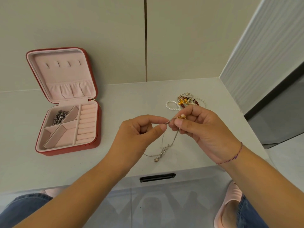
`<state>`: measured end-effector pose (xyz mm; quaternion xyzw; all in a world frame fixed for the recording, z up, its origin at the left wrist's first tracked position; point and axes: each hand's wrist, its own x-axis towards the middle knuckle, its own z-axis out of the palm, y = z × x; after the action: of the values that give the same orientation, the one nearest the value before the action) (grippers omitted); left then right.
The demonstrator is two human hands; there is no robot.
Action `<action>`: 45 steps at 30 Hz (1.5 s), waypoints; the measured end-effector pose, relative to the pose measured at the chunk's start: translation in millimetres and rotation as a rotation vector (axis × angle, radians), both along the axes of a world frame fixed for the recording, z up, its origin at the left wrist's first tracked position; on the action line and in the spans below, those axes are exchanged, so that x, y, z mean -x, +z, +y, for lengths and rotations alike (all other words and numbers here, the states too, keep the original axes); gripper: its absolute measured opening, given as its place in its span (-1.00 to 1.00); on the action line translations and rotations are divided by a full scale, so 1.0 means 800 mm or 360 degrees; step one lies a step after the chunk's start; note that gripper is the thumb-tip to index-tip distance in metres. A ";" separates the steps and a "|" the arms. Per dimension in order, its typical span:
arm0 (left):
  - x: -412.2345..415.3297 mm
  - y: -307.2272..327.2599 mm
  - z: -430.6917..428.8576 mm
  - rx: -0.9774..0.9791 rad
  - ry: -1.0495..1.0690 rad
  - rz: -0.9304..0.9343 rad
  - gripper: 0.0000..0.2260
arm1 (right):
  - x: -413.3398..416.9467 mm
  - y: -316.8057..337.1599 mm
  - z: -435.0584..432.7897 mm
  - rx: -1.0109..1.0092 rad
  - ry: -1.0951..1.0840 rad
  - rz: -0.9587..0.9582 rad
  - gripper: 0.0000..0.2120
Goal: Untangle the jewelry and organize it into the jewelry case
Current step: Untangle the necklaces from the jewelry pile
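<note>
A thin silver chain (165,149) hangs from between both hands down onto the white counter, its clasp end lying below them. My left hand (139,130) pinches the chain at its top. My right hand (202,129) pinches the same chain and also holds a small gold piece (182,116). Behind my right hand lies a tangled pile of jewelry (185,101) with white pearls, gold pieces and red beads. The red jewelry case (97,127) stands open at the left, pink inside, with a dark silver piece (60,118) in its back-left compartment.
The white counter (115,162) ends at its front edge with a black drawer handle (157,177) below. A wall runs along the back, and a ribbed panel (263,55) stands at the right. My knees and a pink slipper (230,206) show below.
</note>
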<state>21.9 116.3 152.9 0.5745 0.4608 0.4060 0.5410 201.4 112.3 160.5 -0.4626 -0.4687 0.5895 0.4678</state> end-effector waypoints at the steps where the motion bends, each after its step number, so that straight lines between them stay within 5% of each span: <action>1: 0.000 0.000 0.000 0.0004 0.0008 -0.0008 -0.89 | 0.000 0.000 0.000 0.0007 0.0000 0.0004 -0.86; 16: -0.001 -0.003 -0.001 0.0142 -0.0068 -0.0037 -0.86 | 0.002 0.000 0.004 0.0209 -0.0085 0.0441 -0.88; 29: 0.002 0.002 0.003 0.0223 -0.0017 -0.0388 -0.93 | 0.002 -0.007 0.002 0.0073 0.0151 0.0166 -0.76; 45: 0.002 -0.006 0.005 0.0343 -0.0033 -0.0482 -0.81 | -0.008 -0.008 0.011 0.0136 -0.0095 0.0373 -0.80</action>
<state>20.0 120.3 148.0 0.4502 0.4091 0.4305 0.6668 208.0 120.8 154.2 -0.4238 -0.3714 0.6448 0.5165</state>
